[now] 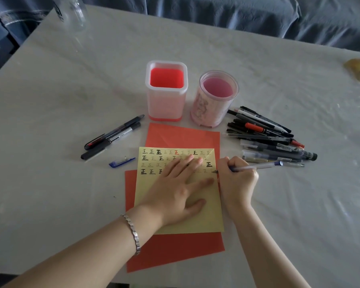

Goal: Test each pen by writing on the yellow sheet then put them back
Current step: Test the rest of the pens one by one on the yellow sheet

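a white-covered table point(71, 100) is being overlaid with red paper point(175, 252), on which the yellow sheet point(195, 221) is being pressed flat by the left hand point(175, 192), fingers straight and spread across the written rows. a clear ballpoint pen point(258, 165) is being pinched in the curled fingers of the right hand point(237, 179), its tip being held at the sheet's right edge, just beside the left fingertips.

Two holders point(166, 94) stand behind the sheet point(206, 215), a pen pile point(268, 140) right of it, loose pens point(112, 138) left.
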Tool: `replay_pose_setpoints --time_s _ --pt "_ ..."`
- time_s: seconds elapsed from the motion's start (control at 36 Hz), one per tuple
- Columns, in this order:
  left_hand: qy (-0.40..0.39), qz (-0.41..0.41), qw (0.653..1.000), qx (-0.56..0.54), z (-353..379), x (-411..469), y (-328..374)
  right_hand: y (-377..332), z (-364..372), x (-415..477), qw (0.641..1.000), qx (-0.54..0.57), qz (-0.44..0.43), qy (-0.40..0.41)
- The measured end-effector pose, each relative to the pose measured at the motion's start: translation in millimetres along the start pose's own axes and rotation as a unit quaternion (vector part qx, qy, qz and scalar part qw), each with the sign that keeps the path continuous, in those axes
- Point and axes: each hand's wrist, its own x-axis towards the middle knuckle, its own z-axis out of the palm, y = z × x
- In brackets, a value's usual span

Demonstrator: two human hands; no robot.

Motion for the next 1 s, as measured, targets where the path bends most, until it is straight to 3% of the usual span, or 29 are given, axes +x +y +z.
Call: replay_pose_setpoints --time_s 1.0 --pt "0.003 0.001 1.0 0.01 0.4 0.0 -0.2 -1.1 -1.6 -1.2 1.0 0.015 0.003 -0.013"
